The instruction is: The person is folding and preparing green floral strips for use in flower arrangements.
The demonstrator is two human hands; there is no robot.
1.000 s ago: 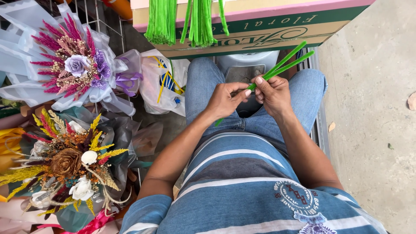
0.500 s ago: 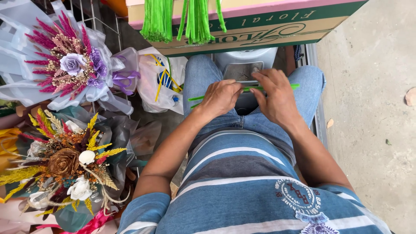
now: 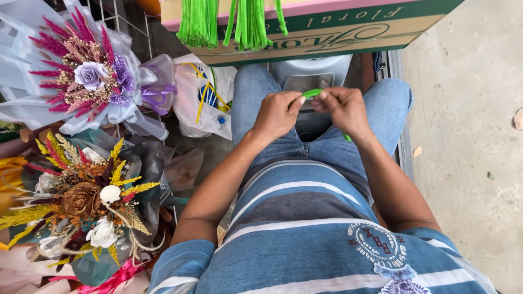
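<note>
A bundle of green stems (image 3: 312,93) is pinched between the closed fingers of the left hand (image 3: 277,115) and right hand (image 3: 344,109), just below the cardboard box (image 3: 348,32). Bending or binding appears underway; steady grip seems needed next.

Most of the green sticks (image 3: 311,93) hidden inside the hands, only a short bend and one tip below the right hand (image 3: 344,111) showing. Cardboard box (image 3: 327,32) cut by top edge. Grey container (image 3: 310,81) mostly covered.

Green-pink carton (image 3: 348,32) above knees
</note>
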